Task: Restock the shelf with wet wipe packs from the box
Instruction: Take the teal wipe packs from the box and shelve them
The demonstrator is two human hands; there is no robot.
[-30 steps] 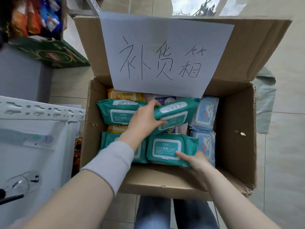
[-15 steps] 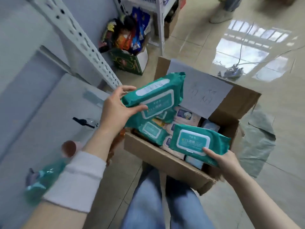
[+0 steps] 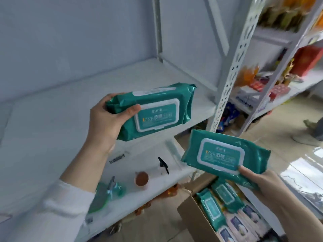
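Observation:
My left hand (image 3: 106,123) grips one end of a teal wet wipe pack (image 3: 157,110) with a white lid, held in the air in front of the white shelf board (image 3: 52,119). Lower right, my right hand (image 3: 257,182) holds a second teal wet wipe pack (image 3: 222,154) by its near edge, above the cardboard box (image 3: 194,222). Inside the box lie more teal packs (image 3: 211,208) and several white-and-blue packs (image 3: 244,222).
The lower shelf board (image 3: 153,170) carries a teal spray bottle (image 3: 111,191), a brown-capped bottle (image 3: 141,179) and a clear bottle with a black sprayer (image 3: 163,165). A perforated white upright (image 3: 232,72) stands at right, with snack-filled shelves (image 3: 262,88) beyond. Tiled floor lies at right.
Both hands have lifted their packs up out of the box. The view has swung up and left from the box to the white shelf.

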